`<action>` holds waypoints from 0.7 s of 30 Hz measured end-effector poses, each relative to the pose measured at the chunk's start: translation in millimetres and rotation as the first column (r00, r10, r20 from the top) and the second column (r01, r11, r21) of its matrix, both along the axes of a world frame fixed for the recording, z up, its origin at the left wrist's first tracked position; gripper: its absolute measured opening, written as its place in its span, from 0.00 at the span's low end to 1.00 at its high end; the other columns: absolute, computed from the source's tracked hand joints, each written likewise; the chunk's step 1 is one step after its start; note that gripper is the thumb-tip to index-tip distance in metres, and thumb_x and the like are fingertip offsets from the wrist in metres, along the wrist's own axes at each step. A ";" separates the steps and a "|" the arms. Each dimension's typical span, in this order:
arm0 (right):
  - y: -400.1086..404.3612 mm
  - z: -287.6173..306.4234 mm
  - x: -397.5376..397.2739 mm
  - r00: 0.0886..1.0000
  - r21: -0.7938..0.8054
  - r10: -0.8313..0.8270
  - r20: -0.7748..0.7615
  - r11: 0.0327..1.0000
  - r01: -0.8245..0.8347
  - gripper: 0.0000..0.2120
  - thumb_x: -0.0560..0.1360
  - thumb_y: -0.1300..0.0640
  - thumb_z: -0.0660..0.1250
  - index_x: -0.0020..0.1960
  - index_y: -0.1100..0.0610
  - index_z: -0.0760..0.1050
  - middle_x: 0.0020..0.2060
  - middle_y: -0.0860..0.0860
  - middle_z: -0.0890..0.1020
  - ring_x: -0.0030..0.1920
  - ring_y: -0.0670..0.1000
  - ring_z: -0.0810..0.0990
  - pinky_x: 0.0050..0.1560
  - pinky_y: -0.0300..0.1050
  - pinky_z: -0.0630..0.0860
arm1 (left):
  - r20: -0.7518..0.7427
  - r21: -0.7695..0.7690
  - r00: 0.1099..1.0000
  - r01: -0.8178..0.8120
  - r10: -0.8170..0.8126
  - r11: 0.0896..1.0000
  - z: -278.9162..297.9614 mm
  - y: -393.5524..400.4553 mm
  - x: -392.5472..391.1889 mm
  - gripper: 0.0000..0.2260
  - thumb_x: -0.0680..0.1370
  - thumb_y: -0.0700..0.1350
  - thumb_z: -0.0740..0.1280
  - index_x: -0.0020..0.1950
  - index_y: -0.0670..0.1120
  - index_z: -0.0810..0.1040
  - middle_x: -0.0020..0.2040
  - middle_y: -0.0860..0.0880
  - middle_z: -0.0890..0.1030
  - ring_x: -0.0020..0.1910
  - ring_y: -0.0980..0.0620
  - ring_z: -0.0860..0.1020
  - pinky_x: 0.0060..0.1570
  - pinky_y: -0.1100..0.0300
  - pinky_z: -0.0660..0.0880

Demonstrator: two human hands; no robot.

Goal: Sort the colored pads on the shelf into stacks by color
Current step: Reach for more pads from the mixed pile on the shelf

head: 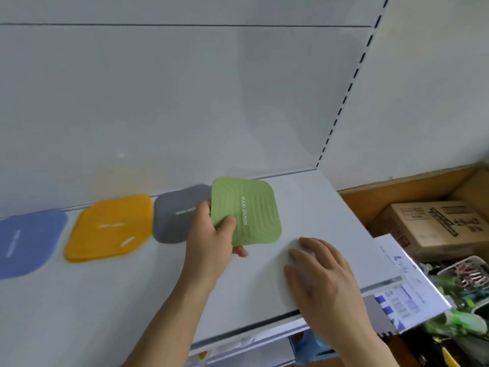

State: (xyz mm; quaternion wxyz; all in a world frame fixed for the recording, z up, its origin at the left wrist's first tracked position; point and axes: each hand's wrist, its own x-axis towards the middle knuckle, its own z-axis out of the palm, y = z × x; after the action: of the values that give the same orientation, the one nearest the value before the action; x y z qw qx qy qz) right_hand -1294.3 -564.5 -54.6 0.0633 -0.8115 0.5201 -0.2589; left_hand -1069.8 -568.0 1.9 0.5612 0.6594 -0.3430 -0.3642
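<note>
The left hand (211, 242) pinches the green pad (251, 215), hiding the grey pad's (174, 215) right edge; the right hand (322, 276) lies flat by the shelf's (105, 300) front edge.

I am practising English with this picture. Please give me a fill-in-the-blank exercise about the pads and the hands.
1. The left hand holds the ____ pad.
2. The right hand rests flat on the white ____.
3. The yellow stack lies between the blue pad and the ____ pad.

Missing words: green; shelf; grey
</note>
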 end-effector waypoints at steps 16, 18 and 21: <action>-24.9 -6.5 -23.3 0.970 -0.062 0.190 0.148 0.981 -0.183 0.09 0.76 0.52 0.70 0.54 0.52 0.84 0.62 0.51 0.82 0.61 0.57 0.80 0.58 0.55 0.79 | 0.645 0.200 0.764 -0.156 -0.010 0.967 -17.6 -60.4 -39.2 0.33 0.79 0.44 0.70 0.80 0.52 0.58 0.57 0.43 0.83 0.52 0.38 0.84 0.51 0.45 0.81; -24.8 -6.8 -22.9 0.972 -0.065 0.187 0.143 0.982 -0.179 0.08 0.76 0.52 0.70 0.54 0.52 0.84 0.61 0.51 0.82 0.61 0.58 0.80 0.57 0.55 0.79 | 0.824 0.220 0.558 -0.154 -0.099 0.963 -23.1 -55.4 -41.4 0.31 0.77 0.43 0.73 0.78 0.47 0.66 0.66 0.41 0.77 0.61 0.34 0.77 0.58 0.43 0.77; -22.4 -7.4 -20.3 0.977 -0.055 0.175 0.123 0.984 -0.169 0.08 0.76 0.53 0.71 0.54 0.52 0.83 0.62 0.52 0.82 0.62 0.58 0.79 0.59 0.56 0.78 | 0.936 0.198 0.331 -0.217 -0.119 0.956 -27.7 -44.3 -45.7 0.20 0.72 0.45 0.77 0.62 0.44 0.79 0.68 0.40 0.74 0.60 0.32 0.74 0.55 0.41 0.78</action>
State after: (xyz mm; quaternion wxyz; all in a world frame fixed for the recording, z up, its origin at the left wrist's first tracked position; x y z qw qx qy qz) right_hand -1314.6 -586.8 -62.0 0.1008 -0.8364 0.4370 -0.3150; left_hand -1115.4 -612.4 -25.8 0.1676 0.8318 -0.5262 0.0559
